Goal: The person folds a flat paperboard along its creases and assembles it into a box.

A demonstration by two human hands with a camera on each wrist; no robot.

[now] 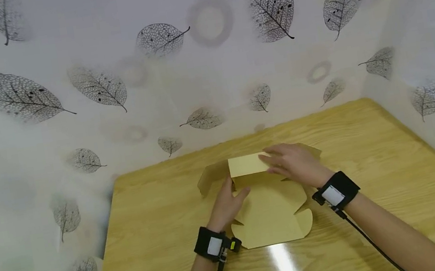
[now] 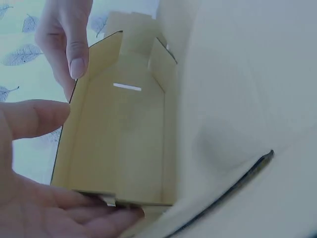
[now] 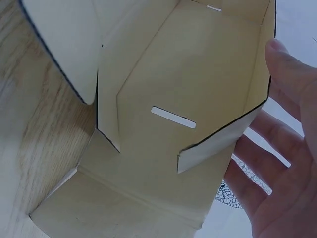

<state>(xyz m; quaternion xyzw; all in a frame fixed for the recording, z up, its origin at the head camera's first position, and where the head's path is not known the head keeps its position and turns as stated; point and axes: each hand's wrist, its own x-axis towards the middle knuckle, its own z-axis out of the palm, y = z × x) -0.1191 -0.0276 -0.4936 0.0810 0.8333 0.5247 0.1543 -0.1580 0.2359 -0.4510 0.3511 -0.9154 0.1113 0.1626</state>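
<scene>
A partly folded, tan cardboard box [image 1: 271,209] lies on the wooden table, its flat notched lid panel toward me. At the back its walls stand up around a slotted panel [image 3: 173,84]. My left hand [image 1: 228,204] is at the left end of this raised part; the left wrist view shows its fingers [image 2: 106,218] against the outside of an end wall, the thumb held apart. With my right hand [image 1: 295,163] I grip the back wall near its right end. Its thumb lies at the wall's edge, and the fingers [image 3: 267,161] are spread behind the wall.
Side flaps [image 1: 212,176] stick out to the left and right of the box. Behind the wooden table [image 1: 153,239] rises a pale wall [image 1: 109,30] with a leaf pattern, which also closes off the right side. Black bands [image 1: 337,190] with cables sit on both wrists.
</scene>
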